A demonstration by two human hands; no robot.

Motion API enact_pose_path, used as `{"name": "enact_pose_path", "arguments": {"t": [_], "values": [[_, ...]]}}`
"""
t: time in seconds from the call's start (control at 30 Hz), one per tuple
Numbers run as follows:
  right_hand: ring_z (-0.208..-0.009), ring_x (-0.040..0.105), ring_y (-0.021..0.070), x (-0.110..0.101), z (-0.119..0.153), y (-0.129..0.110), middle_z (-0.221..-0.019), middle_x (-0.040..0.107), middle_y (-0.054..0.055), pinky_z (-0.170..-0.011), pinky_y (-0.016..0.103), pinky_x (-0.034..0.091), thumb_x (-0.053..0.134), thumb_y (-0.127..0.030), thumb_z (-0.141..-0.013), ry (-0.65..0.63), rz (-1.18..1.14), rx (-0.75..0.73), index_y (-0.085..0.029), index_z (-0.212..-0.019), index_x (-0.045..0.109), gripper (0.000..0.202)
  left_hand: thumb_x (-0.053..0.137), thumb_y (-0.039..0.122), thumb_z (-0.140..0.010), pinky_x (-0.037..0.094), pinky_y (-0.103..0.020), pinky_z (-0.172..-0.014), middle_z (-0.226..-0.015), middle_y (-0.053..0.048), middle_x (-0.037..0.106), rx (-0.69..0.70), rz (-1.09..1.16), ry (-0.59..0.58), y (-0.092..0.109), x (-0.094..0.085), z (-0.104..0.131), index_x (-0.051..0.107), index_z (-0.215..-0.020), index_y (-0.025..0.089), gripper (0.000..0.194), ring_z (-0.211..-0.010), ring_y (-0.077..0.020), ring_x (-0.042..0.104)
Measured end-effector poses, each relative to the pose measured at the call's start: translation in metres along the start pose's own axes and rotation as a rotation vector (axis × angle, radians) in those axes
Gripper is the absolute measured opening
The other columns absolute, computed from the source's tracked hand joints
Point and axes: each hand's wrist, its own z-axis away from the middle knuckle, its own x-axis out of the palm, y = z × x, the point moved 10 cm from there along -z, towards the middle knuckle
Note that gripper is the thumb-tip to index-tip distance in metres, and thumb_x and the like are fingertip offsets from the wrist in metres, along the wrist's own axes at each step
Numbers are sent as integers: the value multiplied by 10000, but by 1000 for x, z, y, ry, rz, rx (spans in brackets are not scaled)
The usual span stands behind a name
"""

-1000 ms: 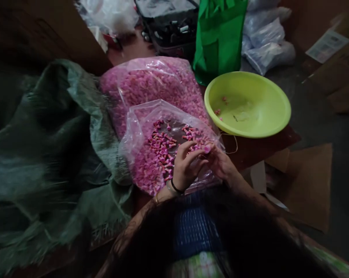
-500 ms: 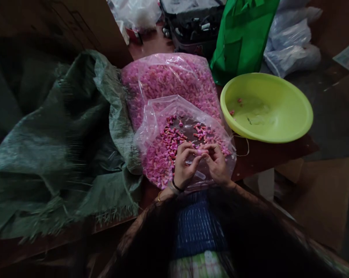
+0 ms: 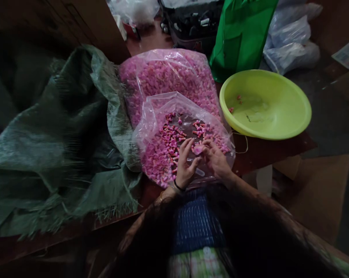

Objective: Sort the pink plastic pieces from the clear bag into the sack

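My right hand (image 3: 217, 161) pinches a small pink plastic piece (image 3: 197, 149) with a wide, cup-like end. Beside it, my left hand (image 3: 185, 166) has its thumb and fingers apart, with nothing between them. Both hands are over the opened clear plastic bag (image 3: 176, 98), where many loose pink pieces (image 3: 157, 158) lie, some with reddish ribbed stems. A short clear strip (image 3: 200, 172) rests on the plastic below the hands. Behind, a full part of the bagging holds a thick heap of the same pink pieces (image 3: 168, 73).
A yellow-green basin (image 3: 278, 116) with a few small pieces inside stands at the right. Behind it are a green bag (image 3: 238, 38) and stacked clear bags (image 3: 292, 42). A green woven sack (image 3: 76, 127) covers the left side, near a cardboard box (image 3: 90, 23).
My hands have come apart from their shared hold. My left fingers have opened off the pink piece, which stays in my right fingers with its wide end showing.
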Motion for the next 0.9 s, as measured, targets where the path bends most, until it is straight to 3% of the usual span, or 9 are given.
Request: {"name": "enact_pose_path", "arguments": {"t": [0.07,0.13,0.27,0.33,0.4,0.63,0.8,0.9], "values": [[-924,641,159,17,6,18,-953,669,-1,-822,284,530,634,-540,-808,-64,-2,84,-256,-1019,555,363,563,369,-900,338,-459,-1099,-1342,-119,528,46,3,12,5,0,0,583,-1235,215,369,-1303,-250,441],[-944,636,164,22,10,21,-972,671,7,-858,298,522,598,-552,-830,-76,71,69,-250,-1028,580,361,571,334,-899,366,-455,-1078,-1230,-101,615,36,-2,16,3,-5,-1,639,-1137,207,278,-1250,-243,498],[-1150,557,206,12,15,-25,-1188,621,34,-1033,388,420,596,-411,-875,-37,443,-263,-279,-1065,623,233,612,322,-872,480,-363,-913,-1069,-84,675,-65,-86,34,-12,-23,-2,670,-1085,200,253,-1042,-213,611],[-1235,489,239,16,20,-48,-1272,582,29,-1097,437,342,638,-371,-849,-84,678,-422,-305,-1054,661,217,631,311,-858,496,-310,-820,-991,-67,666,-64,-162,38,-13,-28,-3,685,-1076,203,249,-924,-180,620],[-1252,466,258,23,22,-56,-1288,578,20,-1116,458,305,668,-360,-825,-140,834,-479,-316,-1002,696,185,637,292,-853,494,-280,-768,-938,-52,639,-22,-241,40,-9,-30,-2,693,-1082,210,249,-862,-158,604],[-1172,539,225,23,13,-41,-1206,625,38,-1053,432,373,669,-371,-832,-115,683,-364,-267,-931,693,146,606,244,-869,492,-268,-755,-912,-52,621,154,-337,63,10,-27,5,707,-1058,223,215,-849,-149,592],[-1226,497,220,24,15,-37,-1224,634,2,-1097,451,325,646,-319,-857,-55,714,-425,-329,-940,737,124,638,313,-843,510,-290,-785,-1013,-75,662,-73,-72,-9,-14,-22,3,640,-1179,205,352,-894,-176,628],[-1252,478,219,20,17,-36,-1257,617,-13,-1105,453,321,644,-316,-857,-14,721,-415,-351,-956,741,144,612,397,-858,515,-271,-681,-978,-82,690,-270,182,-115,-32,-11,8,635,-1162,182,373,-769,-166,646]]}}
